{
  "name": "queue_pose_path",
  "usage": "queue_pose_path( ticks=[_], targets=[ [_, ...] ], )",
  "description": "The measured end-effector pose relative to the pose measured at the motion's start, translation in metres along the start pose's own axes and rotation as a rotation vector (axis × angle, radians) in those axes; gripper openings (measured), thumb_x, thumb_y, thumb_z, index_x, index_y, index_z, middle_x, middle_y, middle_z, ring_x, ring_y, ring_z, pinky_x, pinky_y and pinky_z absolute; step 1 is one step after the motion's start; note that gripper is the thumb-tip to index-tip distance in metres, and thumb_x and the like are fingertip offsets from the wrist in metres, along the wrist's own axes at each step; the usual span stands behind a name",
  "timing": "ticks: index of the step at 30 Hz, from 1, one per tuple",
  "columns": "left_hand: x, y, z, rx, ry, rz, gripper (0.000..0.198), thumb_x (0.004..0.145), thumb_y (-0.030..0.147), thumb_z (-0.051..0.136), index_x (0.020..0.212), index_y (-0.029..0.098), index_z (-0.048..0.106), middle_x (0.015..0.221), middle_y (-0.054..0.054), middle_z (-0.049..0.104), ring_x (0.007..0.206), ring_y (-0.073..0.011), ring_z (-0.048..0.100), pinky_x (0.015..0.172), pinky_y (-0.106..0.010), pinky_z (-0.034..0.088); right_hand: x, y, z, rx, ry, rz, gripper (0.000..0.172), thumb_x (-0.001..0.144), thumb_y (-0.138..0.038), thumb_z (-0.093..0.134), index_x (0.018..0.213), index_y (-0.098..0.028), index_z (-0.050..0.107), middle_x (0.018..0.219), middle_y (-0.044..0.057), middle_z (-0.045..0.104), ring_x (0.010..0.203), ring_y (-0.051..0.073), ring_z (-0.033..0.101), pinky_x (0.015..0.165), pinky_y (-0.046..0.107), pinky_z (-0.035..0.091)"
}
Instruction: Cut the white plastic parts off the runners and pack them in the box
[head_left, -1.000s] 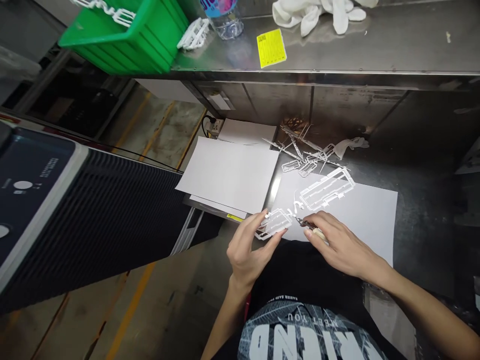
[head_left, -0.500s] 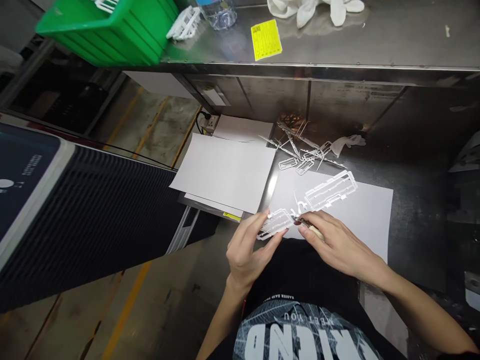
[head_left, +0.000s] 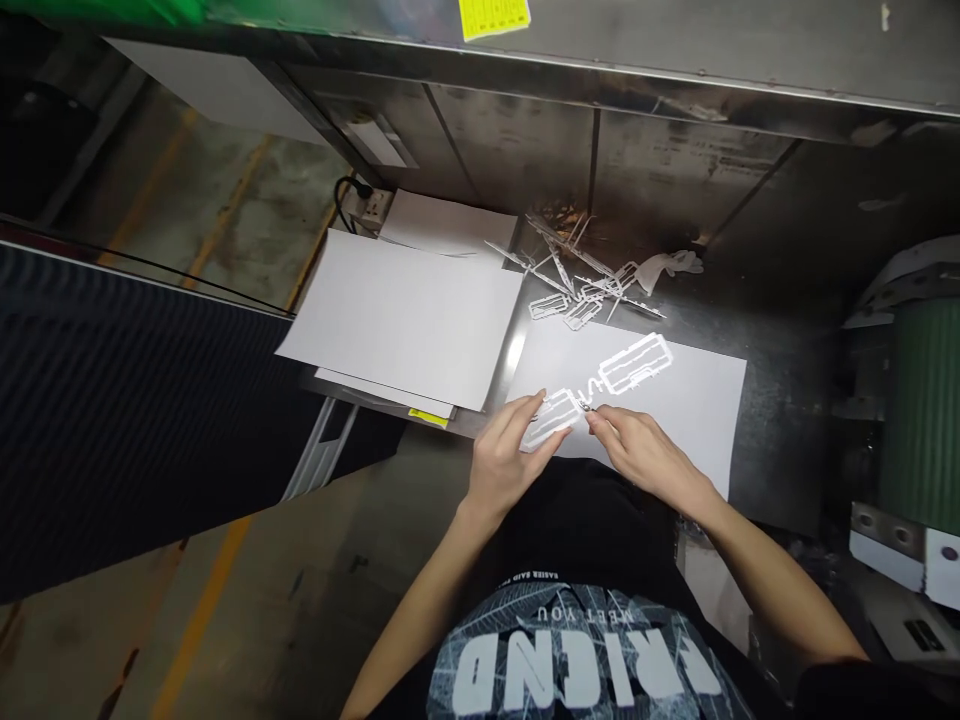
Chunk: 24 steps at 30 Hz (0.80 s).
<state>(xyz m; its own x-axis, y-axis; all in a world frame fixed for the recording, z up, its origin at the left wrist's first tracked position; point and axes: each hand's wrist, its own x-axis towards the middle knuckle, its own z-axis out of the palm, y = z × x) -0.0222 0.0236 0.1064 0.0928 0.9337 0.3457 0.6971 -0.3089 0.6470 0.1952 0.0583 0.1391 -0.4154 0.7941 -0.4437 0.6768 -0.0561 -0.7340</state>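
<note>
My left hand (head_left: 504,455) grips a white plastic lattice frame (head_left: 553,416) between thumb and fingers, over a sheet of white paper (head_left: 694,420). Small nippers (head_left: 586,407) are in my right hand (head_left: 649,452); their metal tip is at the frame's right end and their handle is mostly hidden in the palm. A thin curved runner (head_left: 594,387) leads from there towards a second white lattice panel (head_left: 637,364), up and to the right. Whether the runner still joins both pieces is hard to tell.
Behind the paper lies a heap of white plastic sprues (head_left: 577,285), with a white glove (head_left: 667,266) beside it. Stacked white sheets (head_left: 405,315) are at the left, near a power socket (head_left: 371,207). A raised metal shelf (head_left: 675,50) crosses the back. A green cylinder (head_left: 919,410) stands right.
The view has shifted, so the shelf's bin, bottle and gloves have mostly left the picture and the green cylinder shows. Both hands keep their grips; the far panel now appears turned flatter.
</note>
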Motion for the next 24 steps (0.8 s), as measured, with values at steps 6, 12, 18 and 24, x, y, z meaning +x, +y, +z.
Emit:
queue_pose_path(
  ticks=[6,12,18,24],
  targets=[
    [-0.019,-0.037,0.056,-0.07,-0.187,-0.13,0.04,0.093,0.037,0.076,0.126,0.016,0.065,0.112,-0.011,0.076,0.099,-0.0242,0.076,0.089,-0.037,0.064,0.016,0.051,0.026,-0.031,-0.005,0.115,0.054,0.11,-0.058,0.026,0.084,-0.024,0.058,0.074,0.004,0.065,0.073,0.024,0.065,0.07,0.032,0.041],
    [-0.028,-0.044,0.074,-0.044,-0.343,-0.247,0.043,0.093,0.041,0.075,0.128,0.019,0.064,0.118,-0.012,0.075,0.105,-0.0264,0.075,0.093,-0.038,0.061,0.02,0.077,0.047,-0.065,0.055,0.159,0.053,0.11,-0.055,0.029,0.079,-0.024,0.057,0.065,0.003,0.061,0.065,0.023,0.06,0.065,0.031,0.038],
    [-0.025,-0.062,0.07,0.049,-0.37,-0.451,0.044,0.093,0.039,0.073,0.128,0.014,0.063,0.12,-0.017,0.074,0.106,-0.0311,0.073,0.094,-0.048,0.059,0.019,0.097,0.065,-0.077,0.243,0.139,0.034,0.104,-0.053,0.05,0.088,-0.023,0.057,0.082,0.005,0.065,0.077,0.024,0.063,0.073,0.033,0.046],
    [-0.024,-0.081,0.055,0.053,-0.306,-0.569,0.074,0.09,0.036,0.074,0.15,0.009,0.041,0.146,-0.028,0.056,0.139,-0.0423,0.052,0.113,-0.062,0.044,0.02,0.107,0.073,-0.032,0.416,0.088,0.018,0.101,-0.038,0.052,0.105,-0.021,0.059,0.13,0.016,0.06,0.102,0.025,0.063,0.092,0.041,0.052]
  ],
)
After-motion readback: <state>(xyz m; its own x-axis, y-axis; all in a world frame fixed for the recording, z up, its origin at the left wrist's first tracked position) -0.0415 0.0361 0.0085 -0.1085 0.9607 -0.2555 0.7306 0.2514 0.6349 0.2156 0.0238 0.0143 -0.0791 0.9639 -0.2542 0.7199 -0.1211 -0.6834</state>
